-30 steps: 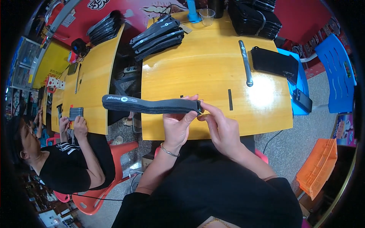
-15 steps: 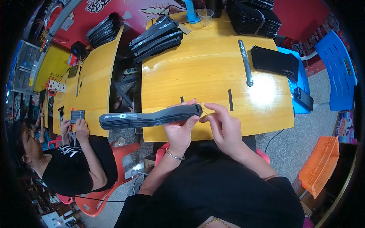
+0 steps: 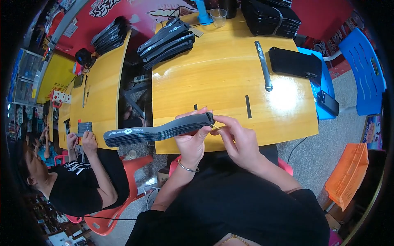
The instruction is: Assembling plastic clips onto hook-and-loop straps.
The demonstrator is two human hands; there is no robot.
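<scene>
Just above the near edge of the wooden table (image 3: 205,78), my left hand (image 3: 191,146) grips a thick bundle of dark grey straps (image 3: 158,130) by its right end. The bundle's long free end sticks out to the left, with pale print on its top strap. A thin yellow band (image 3: 215,126), seemingly a rubber band, shows at the gripped end. My right hand (image 3: 242,141) pinches it between thumb and forefinger. Whether the band circles the straps is hidden by my fingers.
Strap bundles (image 3: 166,43) lie at the back left, a tied black stack (image 3: 271,20) at the back right. Nearby are a clear cup (image 3: 218,17), a single strap (image 3: 263,65) and a black pouch (image 3: 295,64). A co-worker (image 3: 82,184) sits at the left table.
The bundle's free left end has dipped slightly. My right hand has shifted a little at the gripped end, and more of the yellow band shows there.
</scene>
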